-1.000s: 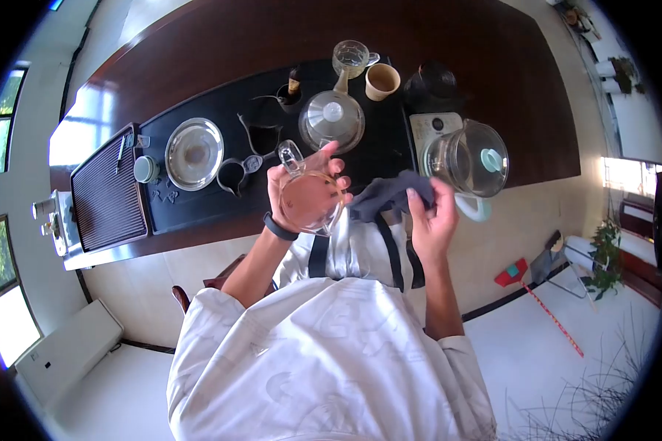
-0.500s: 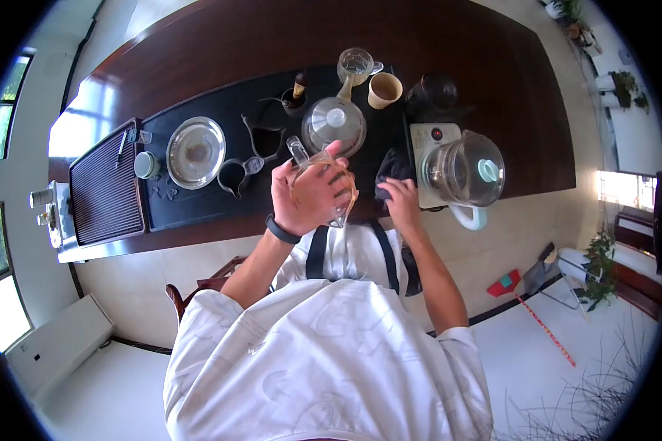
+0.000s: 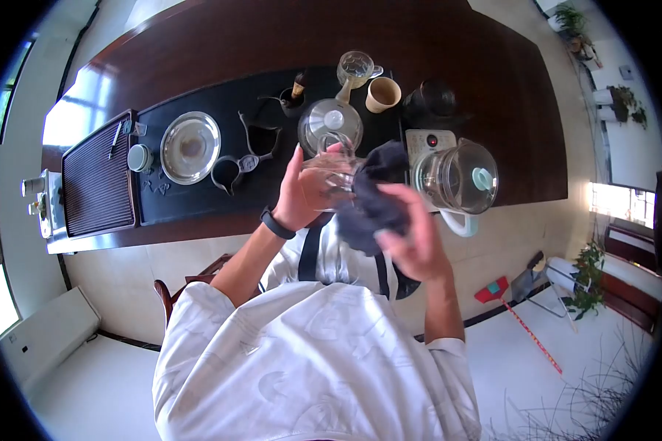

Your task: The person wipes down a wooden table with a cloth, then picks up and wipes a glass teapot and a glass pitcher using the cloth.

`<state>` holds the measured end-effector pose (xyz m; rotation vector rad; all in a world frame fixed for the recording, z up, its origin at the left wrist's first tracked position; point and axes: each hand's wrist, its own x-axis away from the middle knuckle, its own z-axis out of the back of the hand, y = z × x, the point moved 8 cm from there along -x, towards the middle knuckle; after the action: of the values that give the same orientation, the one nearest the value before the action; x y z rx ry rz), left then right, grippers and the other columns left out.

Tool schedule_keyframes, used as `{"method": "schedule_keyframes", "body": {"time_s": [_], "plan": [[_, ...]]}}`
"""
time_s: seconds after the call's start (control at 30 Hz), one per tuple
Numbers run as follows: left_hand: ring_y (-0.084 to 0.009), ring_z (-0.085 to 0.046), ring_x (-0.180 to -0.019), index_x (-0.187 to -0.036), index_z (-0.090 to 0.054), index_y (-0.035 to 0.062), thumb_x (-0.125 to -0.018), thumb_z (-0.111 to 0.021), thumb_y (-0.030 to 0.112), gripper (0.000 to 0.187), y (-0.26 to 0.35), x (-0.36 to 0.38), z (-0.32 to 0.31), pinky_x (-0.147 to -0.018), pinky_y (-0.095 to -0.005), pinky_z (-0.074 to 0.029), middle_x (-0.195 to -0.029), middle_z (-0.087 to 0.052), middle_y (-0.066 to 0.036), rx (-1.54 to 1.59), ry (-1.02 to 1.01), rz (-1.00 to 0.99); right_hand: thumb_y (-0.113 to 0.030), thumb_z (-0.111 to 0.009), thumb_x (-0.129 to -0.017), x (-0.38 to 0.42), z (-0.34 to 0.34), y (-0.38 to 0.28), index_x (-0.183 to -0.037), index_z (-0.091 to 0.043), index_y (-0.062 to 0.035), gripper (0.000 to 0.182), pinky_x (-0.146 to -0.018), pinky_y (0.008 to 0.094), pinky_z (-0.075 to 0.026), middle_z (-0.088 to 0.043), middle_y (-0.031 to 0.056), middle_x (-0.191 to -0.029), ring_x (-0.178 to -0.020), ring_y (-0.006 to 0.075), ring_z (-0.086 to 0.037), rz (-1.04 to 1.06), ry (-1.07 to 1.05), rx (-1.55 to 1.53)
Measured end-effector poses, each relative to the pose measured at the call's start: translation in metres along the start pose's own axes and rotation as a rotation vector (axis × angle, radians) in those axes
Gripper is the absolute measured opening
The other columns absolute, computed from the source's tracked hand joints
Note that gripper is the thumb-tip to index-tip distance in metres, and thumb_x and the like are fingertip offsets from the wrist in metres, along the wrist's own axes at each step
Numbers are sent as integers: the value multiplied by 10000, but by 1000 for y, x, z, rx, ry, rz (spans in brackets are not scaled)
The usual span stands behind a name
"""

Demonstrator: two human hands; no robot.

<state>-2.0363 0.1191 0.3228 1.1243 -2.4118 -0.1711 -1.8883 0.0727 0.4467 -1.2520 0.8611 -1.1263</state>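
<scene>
My left hand point(image 3: 301, 195) is wrapped round a clear glass pitcher point(image 3: 329, 167) with a handle, held tilted over the front edge of the table. In my right hand point(image 3: 423, 242) is a crumpled dark cloth point(image 3: 379, 195), blurred by motion and up against the pitcher's right side. The cloth hides that part of the glass. Just beyond the pitcher sits a round lidded teapot point(image 3: 329, 121) with a pale spout or handle pointing away. To the right, a glass kettle point(image 3: 460, 176) with a pale green lid knob stands on a heating base point(image 3: 426, 140).
A steel plate point(image 3: 171, 158), a small lidded jar point(image 3: 140, 158) and a slatted tea tray point(image 3: 99, 180) lie to the left. Dark-rimmed strainers point(image 3: 261, 138) rest mid-mat. Behind stand a glass mug point(image 3: 354, 67), a paper cup point(image 3: 383, 95) and a dark round vessel point(image 3: 430, 99).
My right hand has lifted the dark cloth off the table and brought it left against the pitcher. The pitcher has turned in my left hand.
</scene>
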Motion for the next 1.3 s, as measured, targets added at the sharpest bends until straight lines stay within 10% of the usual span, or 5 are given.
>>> {"method": "schedule_keyframes", "body": {"time_s": [0.17,0.53,1.0,1.13,1.3], "plan": [[-241,-574,-1191,-1397,-455,44,-993,-360,614,706,2,-9,-11,-1047,-412,-422,-1312,-587,-121,-372,-138,-13,-168,-719,-798,-9,-39,-13,-1398,-509,-104,638,-931,438,-442,-655,150,-1102,-1021,320,-626,332,-248,847],[-250,-588,-1171,-1303,-572,95,-923,-450,616,656,-33,-13,29,-1046,-442,-416,-1279,-618,-97,175,77,174,-150,-812,-798,-15,2,28,-1312,-508,-60,605,-1016,448,-464,-403,202,-1450,-1287,325,-484,246,281,284],[-246,-602,-1143,-1395,-487,72,-970,-411,502,609,-7,-15,36,-1003,-427,-453,-1270,-608,-107,-206,193,-11,50,-721,-833,-10,32,55,-1088,-671,23,262,-794,285,-527,-694,71,-1034,-895,147,-645,60,550,113],[-248,-594,-1138,-1436,-428,41,-984,-433,433,598,-17,-22,37,-1024,-400,-448,-1223,-601,-101,-330,87,-33,12,-646,-807,-33,-28,24,-1085,-713,-33,289,-841,365,-524,-703,74,-1112,-965,232,-637,398,-124,894],[-255,-599,-1138,-1432,-423,39,-993,-404,447,600,-9,-12,32,-1013,-411,-460,-1232,-604,-116,-274,56,1,35,-630,-832,-25,0,23,-1135,-706,-90,336,-904,404,-533,-685,80,-1177,-1112,251,-631,151,-188,428]]}}
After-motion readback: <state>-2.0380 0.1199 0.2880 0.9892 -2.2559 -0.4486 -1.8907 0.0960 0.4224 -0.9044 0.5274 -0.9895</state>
